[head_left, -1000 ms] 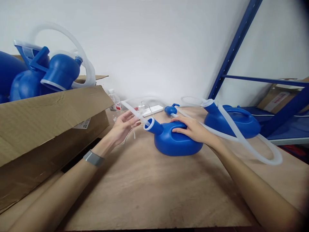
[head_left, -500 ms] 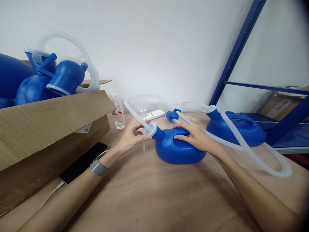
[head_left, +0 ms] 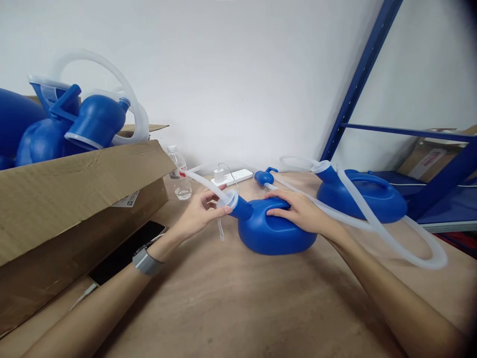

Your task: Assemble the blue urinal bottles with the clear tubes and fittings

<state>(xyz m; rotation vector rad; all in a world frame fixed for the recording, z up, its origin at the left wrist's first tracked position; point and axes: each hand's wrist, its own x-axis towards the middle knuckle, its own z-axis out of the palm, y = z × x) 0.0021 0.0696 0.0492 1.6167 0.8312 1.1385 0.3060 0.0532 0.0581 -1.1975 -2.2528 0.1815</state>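
With the left hand I'm pinching the translucent cap on the neck of the blue jug, my grip narrow. A pale, bendy tube is curving out of the cap. My right hand is gripping the top of the jug, whose smooth, rounded plastic is resting on the grainy wooden worktop. A second jug is standing to the right, a milky hose looping before it. Leftward, a creased cardboard box is holding glossy blue parts.

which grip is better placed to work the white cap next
Probably the left grip: it is at the cap, while the right grip holds the jug, away from it.
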